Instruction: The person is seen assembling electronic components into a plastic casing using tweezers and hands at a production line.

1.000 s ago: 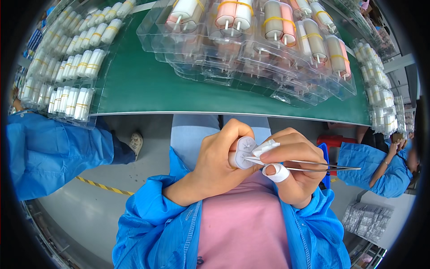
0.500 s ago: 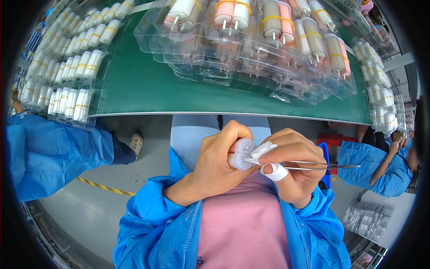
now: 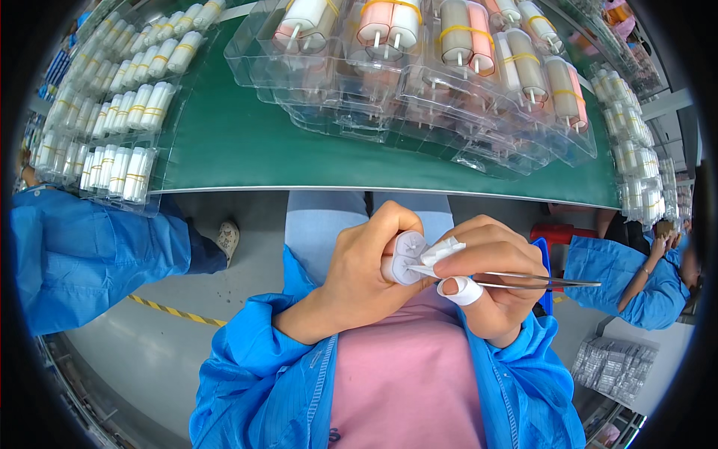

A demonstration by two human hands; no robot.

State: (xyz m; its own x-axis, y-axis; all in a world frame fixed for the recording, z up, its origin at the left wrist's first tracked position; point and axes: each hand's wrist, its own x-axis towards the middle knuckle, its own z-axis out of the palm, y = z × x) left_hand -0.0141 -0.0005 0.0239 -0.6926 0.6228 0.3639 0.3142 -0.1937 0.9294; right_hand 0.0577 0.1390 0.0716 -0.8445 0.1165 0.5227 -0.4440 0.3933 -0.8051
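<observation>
Over your lap (image 3: pixel 321 213), just short of the green table (image 3: pixel 217 150), your left hand (image 3: pixel 351 275) curls snugly around a pale two-lobed tube (image 3: pixel 405 262), its end face turned toward your right. Your right hand (image 3: pixel 493 262) pinches metal tweezers (image 3: pixel 561 282) between thumb and forefinger, the tips at that face; I cannot tell whether they grip anything there. A white wrap (image 3: pixel 469 290) rings your thumb, and a white piece (image 3: pixel 443 251), perhaps tape or tissue, sits at your forefinger's tip.

Push the tweezers in at a poor angle and they could skid, scratching the face or pricking your left hand close beside. The thumb wrap may dull your feel, so you might squeeze too hard or let the metal roll. A loose edge of the white piece could snag at the tips. With no tabletop beneath the tube, a slackened left grip would probably drop it. The clear trays (image 3: pixel 314 126) stand well apart, so knocking them seems unlikely.
</observation>
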